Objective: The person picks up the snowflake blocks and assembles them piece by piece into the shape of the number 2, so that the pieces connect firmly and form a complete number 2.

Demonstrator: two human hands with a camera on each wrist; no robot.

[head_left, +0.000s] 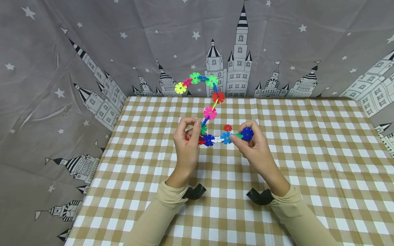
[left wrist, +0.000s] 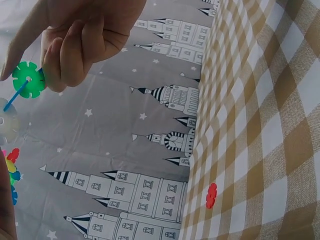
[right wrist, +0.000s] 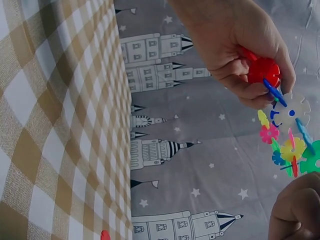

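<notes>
A chain of interlocking flower-shaped plastic discs [head_left: 210, 113] is held up between both hands over the table. My left hand [head_left: 187, 143] grips its near part with thumb and fingers; a red disc [right wrist: 264, 71] shows in that grip in the right wrist view. Rightward, my right hand [head_left: 257, 143] pinches the chain's other end by a small green disc [head_left: 238, 136]. A dark blue disc [head_left: 247, 134] sits against the right fingers. From the left hand, the chain rises and curves over to a yellow end disc [head_left: 180, 88]. Fingers partly hide the held discs.
One loose red disc [head_left: 227, 127] lies on the checked tablecloth [head_left: 147, 191], beyond the held chain. A grey curtain printed with castles [head_left: 172, 41] hangs behind the table's far edge. Black bands [head_left: 195, 192] are at both wrists.
</notes>
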